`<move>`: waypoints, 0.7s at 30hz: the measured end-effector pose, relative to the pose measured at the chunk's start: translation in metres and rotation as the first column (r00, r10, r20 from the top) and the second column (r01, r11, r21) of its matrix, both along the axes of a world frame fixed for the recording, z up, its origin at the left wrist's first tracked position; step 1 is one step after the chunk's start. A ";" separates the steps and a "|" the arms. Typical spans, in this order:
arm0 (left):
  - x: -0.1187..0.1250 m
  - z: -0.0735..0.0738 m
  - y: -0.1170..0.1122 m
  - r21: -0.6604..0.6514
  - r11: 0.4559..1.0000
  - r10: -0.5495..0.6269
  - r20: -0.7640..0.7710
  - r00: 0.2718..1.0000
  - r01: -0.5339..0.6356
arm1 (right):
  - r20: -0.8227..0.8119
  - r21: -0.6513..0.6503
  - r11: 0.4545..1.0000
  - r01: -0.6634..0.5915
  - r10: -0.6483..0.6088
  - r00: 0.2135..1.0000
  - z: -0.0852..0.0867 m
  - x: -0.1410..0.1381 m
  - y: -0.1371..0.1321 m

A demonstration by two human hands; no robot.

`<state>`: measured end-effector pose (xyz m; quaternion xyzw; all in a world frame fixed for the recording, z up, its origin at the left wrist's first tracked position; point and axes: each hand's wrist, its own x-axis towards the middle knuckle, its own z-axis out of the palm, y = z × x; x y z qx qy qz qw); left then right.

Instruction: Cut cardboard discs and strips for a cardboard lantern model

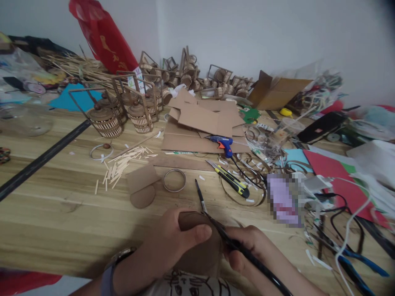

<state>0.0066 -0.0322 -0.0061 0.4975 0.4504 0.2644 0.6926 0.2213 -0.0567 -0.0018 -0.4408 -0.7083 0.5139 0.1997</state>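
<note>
While brown cardboard (199, 260) lies pinched in left grip (168, 235) (thumb (197, 235) on top), right grip (254, 247) clasps black tool (261, 268) near cardboard's edge.

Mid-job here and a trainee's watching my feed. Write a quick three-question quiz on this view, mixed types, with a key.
1. True or false: the yellow-and-black utility knife lies on the table, held by neither hand.
2. Multiple choice: what is the main colour of the glue gun?
A) Red
B) Blue
C) White
3. Short answer: what do the left hand and the right hand each hold?

Key:
1. True.
2. B.
3. Left: a brown piece of sheet material; right: a long black-handled tool.
</note>
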 end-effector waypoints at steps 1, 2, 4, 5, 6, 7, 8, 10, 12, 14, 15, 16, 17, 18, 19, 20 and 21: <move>0.000 -0.002 0.000 -0.017 1.000 0.006 0.019 1.000 -0.005 | -0.006 0.005 1.000 0.004 -0.004 1.000 -0.001 0.000 0.000; 0.000 -0.004 0.000 -0.040 0.999 0.017 0.048 0.999 -0.015 | -0.007 0.014 1.000 0.010 -0.010 1.000 -0.001 -0.001 0.000; -0.001 -0.008 0.000 -0.104 0.994 0.039 0.123 0.992 -0.027 | 0.017 0.041 0.999 0.033 -0.034 0.999 -0.002 -0.002 -0.001; -0.002 -0.009 0.000 -0.128 0.991 0.042 0.153 0.987 -0.022 | 0.033 0.054 0.998 0.043 -0.045 0.998 -0.003 -0.002 -0.001; -0.003 -0.010 0.000 -0.140 0.990 0.042 0.166 0.985 -0.019 | 0.047 0.064 0.997 0.050 -0.053 0.997 -0.004 -0.003 -0.002; -0.003 -0.011 0.000 -0.140 0.990 0.043 0.159 0.986 -0.020 | 0.056 0.067 0.996 0.053 -0.057 0.997 -0.005 -0.003 -0.002; -0.004 -0.011 0.000 -0.128 0.991 0.045 0.133 0.990 -0.028 | 0.062 0.066 0.996 0.055 -0.059 0.996 -0.005 -0.003 -0.003; -0.005 -0.009 0.001 -0.083 0.996 0.046 0.056 0.997 -0.041 | 0.071 0.050 0.997 0.052 -0.055 0.996 -0.006 -0.003 -0.003; -0.005 -0.007 0.001 -0.048 0.998 0.042 -0.006 0.999 -0.043 | 0.085 0.031 0.998 0.046 -0.048 0.995 -0.006 -0.003 -0.002; -0.005 -0.006 0.002 -0.033 0.999 0.027 -0.032 0.999 -0.028 | 0.091 0.028 0.999 0.046 -0.048 0.995 -0.006 -0.002 -0.001; -0.005 -0.005 0.002 -0.028 0.999 0.021 -0.036 0.999 -0.022 | 0.094 0.030 0.998 0.047 -0.049 0.994 -0.006 -0.001 0.000; -0.005 -0.005 0.002 -0.023 1.000 0.014 -0.034 0.999 -0.015 | 0.101 0.031 0.998 0.050 -0.053 0.993 -0.006 -0.001 0.000; -0.004 -0.005 0.002 -0.018 1.000 0.003 -0.026 1.000 -0.004 | 0.109 0.028 0.998 0.050 -0.053 0.993 -0.005 0.000 0.001; -0.004 -0.005 0.003 -0.011 1.000 -0.005 -0.019 1.000 0.005 | 0.117 0.021 0.999 0.047 -0.049 0.992 -0.005 0.000 0.001; -0.004 -0.005 0.003 -0.003 1.000 -0.012 -0.014 1.000 0.012 | 0.122 0.015 0.999 0.044 -0.045 0.992 -0.005 0.000 0.001; -0.004 -0.006 0.003 0.002 1.000 -0.019 -0.008 1.000 0.019 | 0.123 0.010 0.999 0.041 -0.042 0.992 -0.005 0.000 0.001; -0.004 -0.006 0.003 0.005 1.000 -0.018 -0.006 1.000 0.018 | 0.119 0.013 0.999 0.044 -0.045 0.992 -0.005 -0.001 0.001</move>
